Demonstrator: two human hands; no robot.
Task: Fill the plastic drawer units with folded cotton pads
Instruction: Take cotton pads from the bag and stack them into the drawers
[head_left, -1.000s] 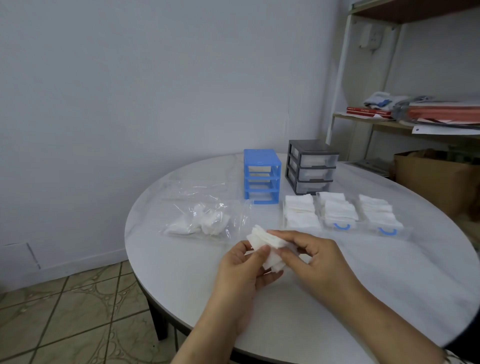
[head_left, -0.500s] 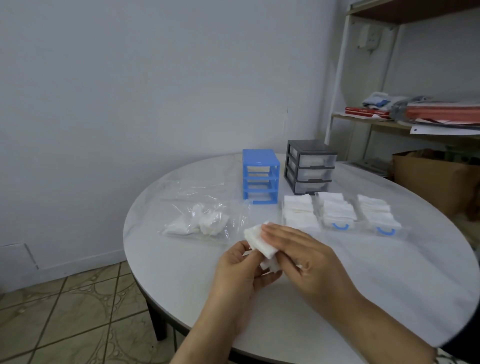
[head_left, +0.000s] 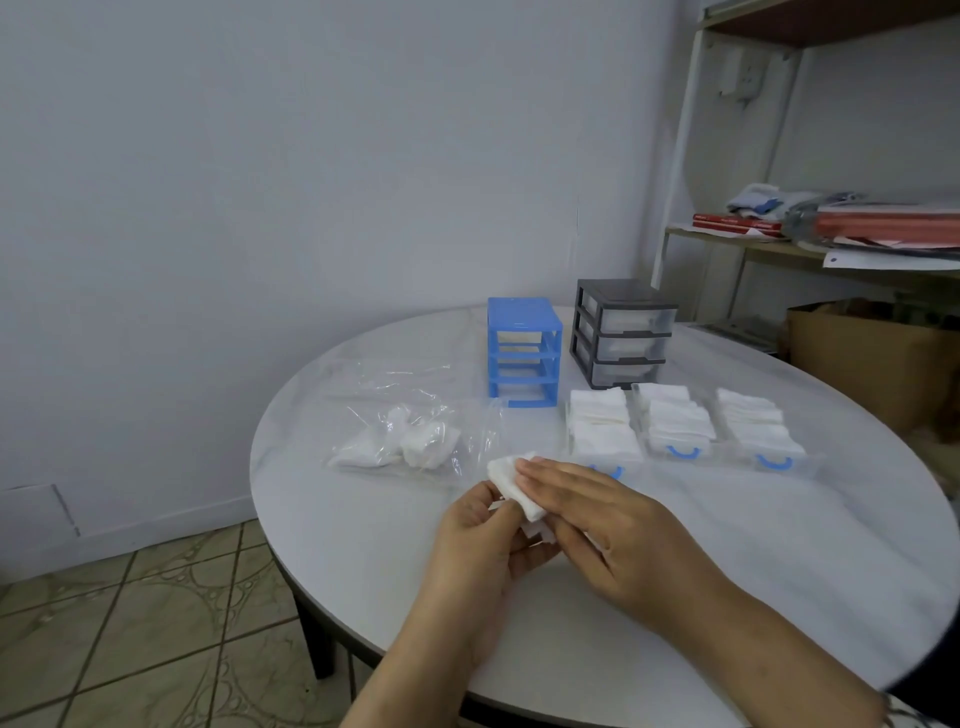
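Note:
A white cotton pad (head_left: 511, 480) is held above the round table (head_left: 779, 561). My left hand (head_left: 478, 551) pinches its near edge from below. My right hand (head_left: 597, 525) lies on top of it with straight fingers, pressing it flat. Behind stand a blue drawer unit (head_left: 523, 351) with its drawers out and a grey drawer unit (head_left: 621, 332) with its drawers in. Three clear drawers (head_left: 680, 449) with blue handles lie in a row in front of the units, each packed with folded pads.
A clear plastic bag (head_left: 410, 441) with loose pads lies at the table's left. A metal shelf (head_left: 810, 244) with papers and a cardboard box (head_left: 872, 358) stand at the right. Tiled floor lies below the table's left edge.
My right hand has slid leftward over the pad and flattened it against my left hand; the pad now looks folded smaller. The drawers and bag stay where they were.

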